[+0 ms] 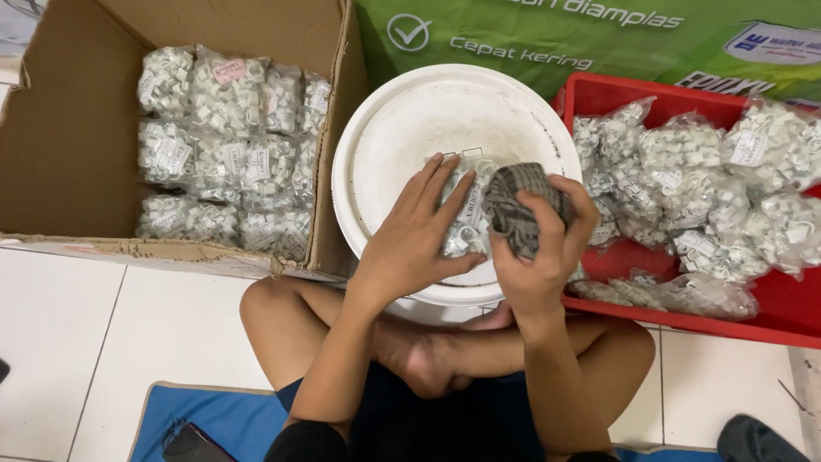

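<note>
One clear bag of white clips [464,224] lies on one upturned white bucket [385,154], pressed flat by the open left hand [419,235]. The right hand [543,257] grips a grey checked cloth [522,205]. One cardboard box [68,128] and one red crate [770,299] each hold many such bags.

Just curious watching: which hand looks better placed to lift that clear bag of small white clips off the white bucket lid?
Probably the left hand: it lies flat on the clear bag of white clips, while the right hand already grips a grey checked cloth.
</note>
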